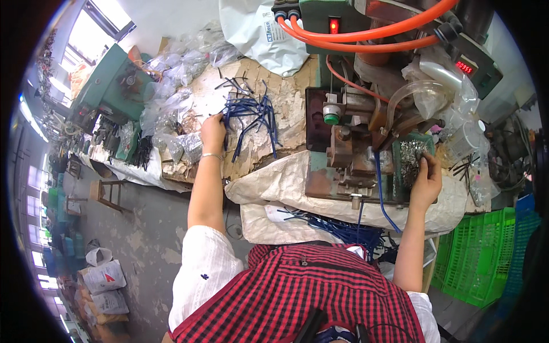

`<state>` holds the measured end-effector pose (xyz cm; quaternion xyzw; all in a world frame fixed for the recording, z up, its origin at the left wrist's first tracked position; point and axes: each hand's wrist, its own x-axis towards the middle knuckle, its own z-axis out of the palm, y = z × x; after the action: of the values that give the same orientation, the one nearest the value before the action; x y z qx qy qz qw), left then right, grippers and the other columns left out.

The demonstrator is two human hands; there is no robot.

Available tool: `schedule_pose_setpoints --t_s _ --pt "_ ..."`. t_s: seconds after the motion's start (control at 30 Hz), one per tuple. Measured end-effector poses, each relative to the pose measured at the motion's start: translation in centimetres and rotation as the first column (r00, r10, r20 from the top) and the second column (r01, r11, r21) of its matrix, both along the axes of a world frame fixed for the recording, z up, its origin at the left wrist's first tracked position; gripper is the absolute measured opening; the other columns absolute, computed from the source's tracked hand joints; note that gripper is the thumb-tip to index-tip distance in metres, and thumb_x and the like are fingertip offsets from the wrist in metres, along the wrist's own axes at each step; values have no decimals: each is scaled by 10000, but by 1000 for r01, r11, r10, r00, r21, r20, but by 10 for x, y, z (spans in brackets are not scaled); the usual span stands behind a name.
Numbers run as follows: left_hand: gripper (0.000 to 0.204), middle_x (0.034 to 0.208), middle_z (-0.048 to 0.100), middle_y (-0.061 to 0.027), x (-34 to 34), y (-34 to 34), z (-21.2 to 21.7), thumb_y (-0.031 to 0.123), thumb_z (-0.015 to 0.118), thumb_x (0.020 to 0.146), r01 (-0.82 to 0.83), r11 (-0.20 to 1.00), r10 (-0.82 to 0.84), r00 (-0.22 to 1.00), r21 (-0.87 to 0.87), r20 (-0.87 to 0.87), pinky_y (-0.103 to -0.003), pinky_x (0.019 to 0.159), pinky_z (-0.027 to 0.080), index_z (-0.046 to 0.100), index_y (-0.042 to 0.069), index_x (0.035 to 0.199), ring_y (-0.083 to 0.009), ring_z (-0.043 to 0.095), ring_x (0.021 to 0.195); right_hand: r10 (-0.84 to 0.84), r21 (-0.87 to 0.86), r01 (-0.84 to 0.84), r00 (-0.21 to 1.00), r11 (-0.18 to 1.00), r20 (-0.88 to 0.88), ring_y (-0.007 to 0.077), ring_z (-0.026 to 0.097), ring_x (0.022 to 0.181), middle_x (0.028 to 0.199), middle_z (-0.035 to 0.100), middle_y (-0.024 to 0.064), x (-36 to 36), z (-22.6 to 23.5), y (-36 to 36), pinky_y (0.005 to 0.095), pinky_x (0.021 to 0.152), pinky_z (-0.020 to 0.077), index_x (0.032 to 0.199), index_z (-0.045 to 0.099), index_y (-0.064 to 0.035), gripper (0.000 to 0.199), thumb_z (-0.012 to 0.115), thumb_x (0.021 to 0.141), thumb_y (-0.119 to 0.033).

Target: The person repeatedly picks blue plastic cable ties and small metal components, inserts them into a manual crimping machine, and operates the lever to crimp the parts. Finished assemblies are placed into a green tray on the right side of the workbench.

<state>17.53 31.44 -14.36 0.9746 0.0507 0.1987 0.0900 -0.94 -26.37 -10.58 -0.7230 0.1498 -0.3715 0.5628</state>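
My left hand (213, 135) is at the left edge of a loose pile of dark blue cut cables (250, 114) on the worn bench. Its fingers are curled against the pile; what they hold is hidden. My right hand (426, 179) reaches over a heap of small metal pieces (413, 159) on the right side of the bench machine (350, 154). Thumb and fingertips are pinched at the heap's edge, on something too small to name. From the machine's front a blue cable (380, 186) hangs down toward my lap.
More blue cables (337, 226) lie on cloth below the machine. Orange hoses (366, 37) arch over it. Clear plastic bags (177, 123) crowd the bench's left side. A green crate (477, 254) stands at the right, a wooden stool (108, 194) on the floor at left.
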Motion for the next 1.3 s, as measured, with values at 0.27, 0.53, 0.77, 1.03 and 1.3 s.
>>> schedule_pose_setpoints --t_s 0.27,0.53,0.77,1.03,1.3 --pt "131 972 724 -80 -51 -100 43 189 722 896 150 977 -169 977 150 126 -408 791 558 795 107 967 -321 698 884 -136 -218 107 983 970 -123 146 662 1021 1104 744 73 -70 18 -13 289 925 511 1137 739 20 178 637 994 -11" --pt "120 816 682 -130 -81 -201 83 131 706 971 464 711 -294 879 -529 376 -326 690 515 685 14 988 -239 655 712 295 -203 -283 955 938 31 171 692 990 1040 741 90 -6 92 82 297 922 521 1132 701 -3 240 732 894 7" --pt "34 929 708 -52 -129 -231 86 8 630 1024 571 401 -261 820 -716 509 -230 736 533 620 -25 1028 -81 655 820 331 239 -359 932 902 150 119 668 994 1091 713 73 -4 77 105 259 898 517 1195 639 22 295 702 908 47" --pt "189 997 754 -196 -184 -273 181 4 809 758 903 417 -724 261 103 639 -295 582 536 714 1 920 -210 689 709 373 525 -424 905 738 206 148 676 1053 1153 703 121 -9 108 122 269 936 512 1283 568 50 374 652 920 67" --pt "157 1026 715 -132 -182 -319 154 70 759 703 908 307 -843 120 286 525 -246 516 463 689 74 843 -112 574 586 -80 -703 -132 962 699 -260 405 587 1280 1300 658 219 -12 56 21 473 1076 464 1107 749 -73 271 756 842 -128"
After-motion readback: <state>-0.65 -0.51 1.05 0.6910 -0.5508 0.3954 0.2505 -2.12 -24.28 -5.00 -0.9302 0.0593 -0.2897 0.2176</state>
